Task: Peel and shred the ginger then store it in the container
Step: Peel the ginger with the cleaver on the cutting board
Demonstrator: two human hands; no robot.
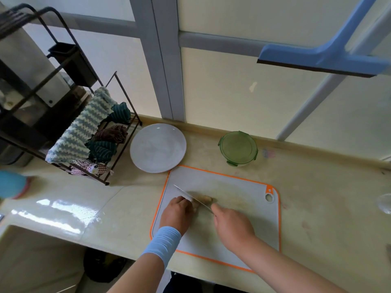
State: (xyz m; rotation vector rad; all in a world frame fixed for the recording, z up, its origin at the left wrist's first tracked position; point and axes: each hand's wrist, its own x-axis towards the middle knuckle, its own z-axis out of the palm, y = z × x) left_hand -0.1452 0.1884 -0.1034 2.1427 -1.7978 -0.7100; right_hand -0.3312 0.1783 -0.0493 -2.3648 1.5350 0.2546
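The ginger [206,199] lies near the middle of the orange-rimmed cutting board [243,199], its surface too blurred to tell whether it is peeled. The left hand [176,212] curls over its near end and holds it down. The right hand [232,225] is closed round the handle of the knife [186,193], whose blade slants across the ginger beside the left fingertips. The cut will likely go best with those fingertips tucked back and thin, even strokes. The lidded green container [238,147] and a white plate [158,148] wait beyond the board.
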